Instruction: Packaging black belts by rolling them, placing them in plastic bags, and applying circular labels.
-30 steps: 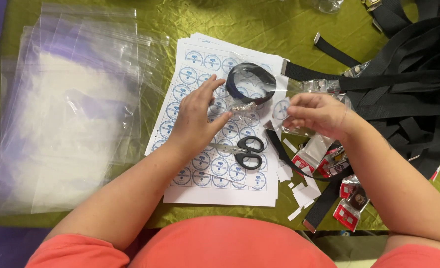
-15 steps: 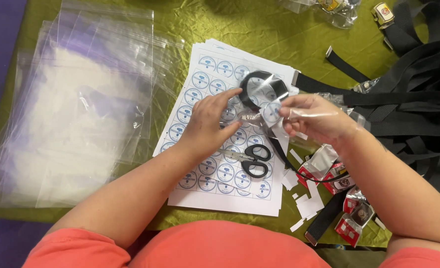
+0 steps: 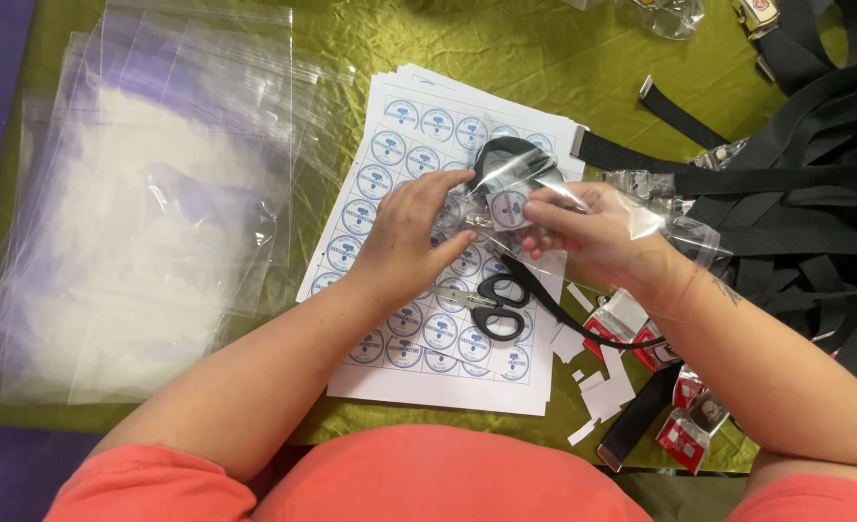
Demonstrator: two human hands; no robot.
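My left hand (image 3: 411, 232) and my right hand (image 3: 588, 237) meet over a white sheet of round blue-printed stickers (image 3: 419, 319). Between their fingertips is a small clear plastic bag (image 3: 514, 184) with a coiled black strap and a round sticker on it. Both hands pinch this bag, the left from the left side, the right from the right. A pair of black-handled scissors (image 3: 494, 302) lies shut on the sticker sheet just below my hands.
A stack of large clear plastic bags (image 3: 148, 203) covers the left of the green cloth (image 3: 506, 48). A heap of black straps (image 3: 796, 193) fills the right. Small red-and-white packets (image 3: 685, 425) and white paper scraps (image 3: 593, 387) lie at the lower right.
The small bag with the coiled strap has stayed between my hands; my fingers have shifted on it and the two hands have drawn closer together over the sticker sheet.
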